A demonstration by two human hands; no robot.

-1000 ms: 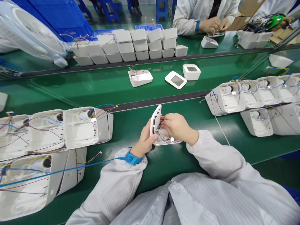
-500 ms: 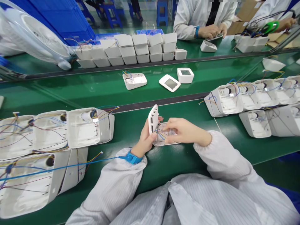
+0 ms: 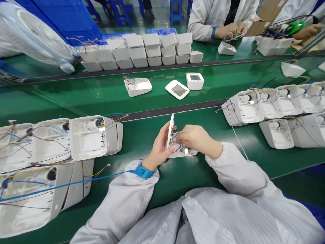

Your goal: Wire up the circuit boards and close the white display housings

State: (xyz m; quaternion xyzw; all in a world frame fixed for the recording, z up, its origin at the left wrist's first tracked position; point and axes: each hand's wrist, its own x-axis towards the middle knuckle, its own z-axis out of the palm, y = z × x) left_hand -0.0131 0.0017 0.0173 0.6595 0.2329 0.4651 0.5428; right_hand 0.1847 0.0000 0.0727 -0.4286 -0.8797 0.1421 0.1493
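My left hand [image 3: 160, 145] grips a white front panel [image 3: 171, 131], held upright and nearly edge-on, with its inner side towards the right. Under it lies an open white plastic housing [image 3: 181, 155] on the green bench, with thin coloured wires and a small white connector [image 3: 186, 151] inside. My right hand [image 3: 199, 139] is over the housing, thumb and fingers pinched on the wires near the panel; the fingertips partly hide them. A blue wrist strap [image 3: 144, 170] with a cord is on my left wrist.
White wired housings [image 3: 87, 139] stand stacked at left, and more housings [image 3: 248, 106] at right. Beyond the black strip, an open housing [image 3: 138, 87], a display panel [image 3: 177, 89] and a closed unit [image 3: 195, 81] lie on the green belt. A co-worker's hands [image 3: 230, 31] work opposite.
My right hand has drawn its fingers together into a pinch and shifted slightly left. The panel in my left hand has turned more edge-on. Items on the belt have moved left.
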